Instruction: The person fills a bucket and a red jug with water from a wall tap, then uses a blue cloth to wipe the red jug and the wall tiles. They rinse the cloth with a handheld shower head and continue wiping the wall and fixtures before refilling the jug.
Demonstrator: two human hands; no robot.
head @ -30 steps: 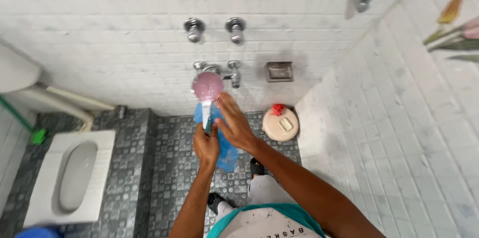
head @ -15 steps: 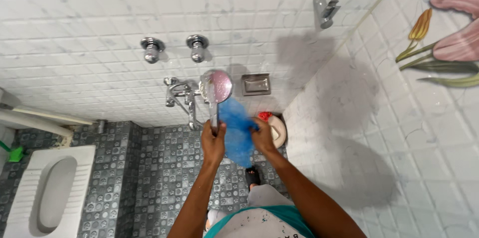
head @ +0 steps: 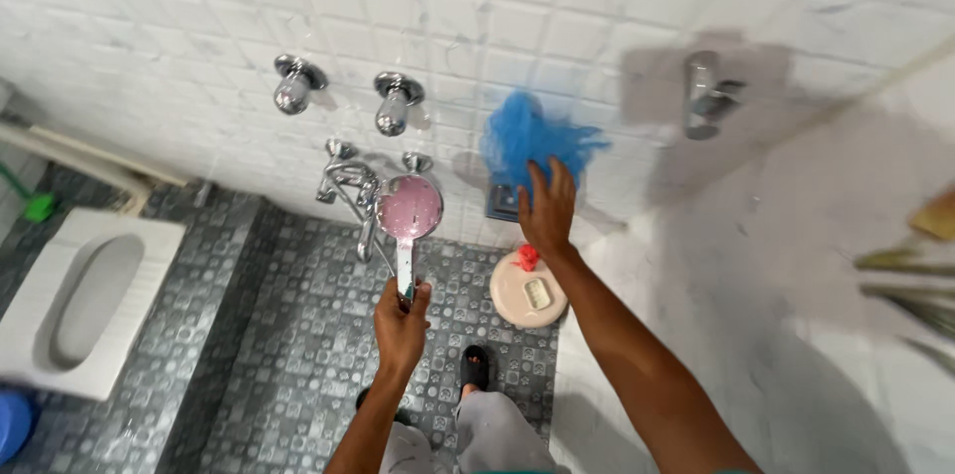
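A hand shower with a pink round head is gripped at its white handle by the left hand, whose fingers are closed around it. The head is held upright, just in front of the chrome tap on the white tiled wall.

A blue cloth is pressed by the right hand against the wall; the fingers are spread and bent over its lower part, and the cloth is seen bunched above them. Under the hand, a small metal soap holder is partly hidden. Two chrome knobs are fixed to the left of the cloth, and a chrome bracket to its right.

Below, on the grey patterned floor, a round beige container is placed in the corner; a white soap bar and a small red item are lying on it. A white squat toilet is set well apart, at the left.
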